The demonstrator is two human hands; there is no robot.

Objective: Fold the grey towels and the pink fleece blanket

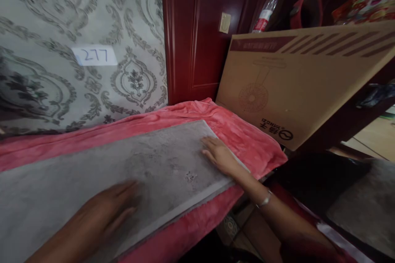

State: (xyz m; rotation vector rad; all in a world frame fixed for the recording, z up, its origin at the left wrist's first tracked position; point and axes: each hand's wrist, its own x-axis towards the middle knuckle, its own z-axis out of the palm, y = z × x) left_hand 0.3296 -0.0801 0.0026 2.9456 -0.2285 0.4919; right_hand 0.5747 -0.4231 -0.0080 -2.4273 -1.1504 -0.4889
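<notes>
the grey cloth (101, 172) lies flat on the pink blanket (247, 135), its long axis running from 8 o'clock to 2 o'clock across the view. both hands rest on it, palms down and fingers spread, gripping nothing: the left hand (108, 209) at 6 o'clock near the close edge, the right hand (217, 154) at 3 o'clock by the far corner. beyond stand patterned wallpaper with a tag reading 277 (95, 55), a red door (197, 28) and a leaning cardboard box (296, 86).
</notes>
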